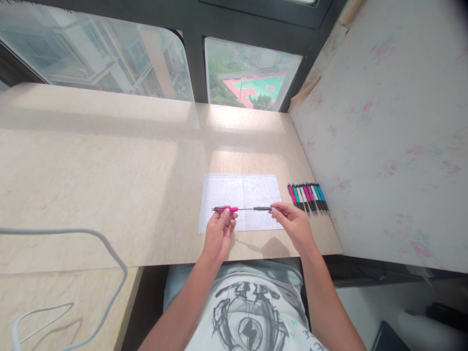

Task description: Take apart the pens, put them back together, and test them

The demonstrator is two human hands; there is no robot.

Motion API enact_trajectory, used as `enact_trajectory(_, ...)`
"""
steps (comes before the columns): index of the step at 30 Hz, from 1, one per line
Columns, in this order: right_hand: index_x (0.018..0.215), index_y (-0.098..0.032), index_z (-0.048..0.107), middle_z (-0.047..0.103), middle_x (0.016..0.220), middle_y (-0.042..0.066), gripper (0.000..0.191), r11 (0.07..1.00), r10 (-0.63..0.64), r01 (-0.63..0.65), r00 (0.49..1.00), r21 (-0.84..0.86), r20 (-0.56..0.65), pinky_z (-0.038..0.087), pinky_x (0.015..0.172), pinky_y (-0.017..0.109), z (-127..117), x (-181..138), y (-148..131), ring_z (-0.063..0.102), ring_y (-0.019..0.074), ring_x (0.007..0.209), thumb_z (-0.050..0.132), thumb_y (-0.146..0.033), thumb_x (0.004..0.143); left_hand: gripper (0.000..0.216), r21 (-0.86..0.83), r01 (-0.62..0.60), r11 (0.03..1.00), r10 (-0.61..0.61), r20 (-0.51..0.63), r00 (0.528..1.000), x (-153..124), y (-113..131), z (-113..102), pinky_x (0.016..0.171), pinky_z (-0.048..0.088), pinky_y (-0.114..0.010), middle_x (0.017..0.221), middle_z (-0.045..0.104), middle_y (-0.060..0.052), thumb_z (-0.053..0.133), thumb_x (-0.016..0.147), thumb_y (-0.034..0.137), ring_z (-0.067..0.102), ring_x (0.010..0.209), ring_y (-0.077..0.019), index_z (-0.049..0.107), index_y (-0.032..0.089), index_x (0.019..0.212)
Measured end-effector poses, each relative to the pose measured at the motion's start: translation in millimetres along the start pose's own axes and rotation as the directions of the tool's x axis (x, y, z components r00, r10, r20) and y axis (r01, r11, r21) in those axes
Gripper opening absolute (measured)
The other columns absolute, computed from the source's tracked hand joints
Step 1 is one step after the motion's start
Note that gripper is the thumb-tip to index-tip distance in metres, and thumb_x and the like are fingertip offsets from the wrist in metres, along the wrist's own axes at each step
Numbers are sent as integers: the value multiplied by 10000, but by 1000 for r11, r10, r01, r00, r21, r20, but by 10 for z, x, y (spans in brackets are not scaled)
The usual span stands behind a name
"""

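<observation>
My left hand [220, 230] pinches the pink and black barrel of a pen [225, 209], held level above a white sheet of paper [241, 191]. My right hand [294, 223] pinches the black front part of the pen [262, 208], pulled away from the barrel. A thin refill [245, 209] spans the gap between the two parts. Both hands hover near the front edge of the beige table [109, 165].
A row of several pens [308, 197] in pink, green, white and blue lies to the right of the paper, close to the flowered side wall [387, 136]. A white cable [73, 273] loops at the left front. Windows run along the table's far edge.
</observation>
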State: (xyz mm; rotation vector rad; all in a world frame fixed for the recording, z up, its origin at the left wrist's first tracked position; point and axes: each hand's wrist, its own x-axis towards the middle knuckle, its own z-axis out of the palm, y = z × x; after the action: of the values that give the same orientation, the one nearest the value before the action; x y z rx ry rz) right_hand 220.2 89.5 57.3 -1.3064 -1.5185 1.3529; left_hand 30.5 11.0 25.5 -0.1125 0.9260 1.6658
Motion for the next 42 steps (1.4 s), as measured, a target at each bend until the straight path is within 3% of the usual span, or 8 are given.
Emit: enact_trajectory(42, 938, -207, 759, 750, 883, 67, 257, 998, -11, 16, 996, -59, 90, 539, 706, 304, 201, -61, 1, 673, 195, 772, 724, -416, 792, 250, 68, 22, 997, -26, 45, 999, -43, -85, 51, 619, 495, -152, 906, 725, -59, 790, 742, 217, 678, 781, -107, 670, 138, 948)
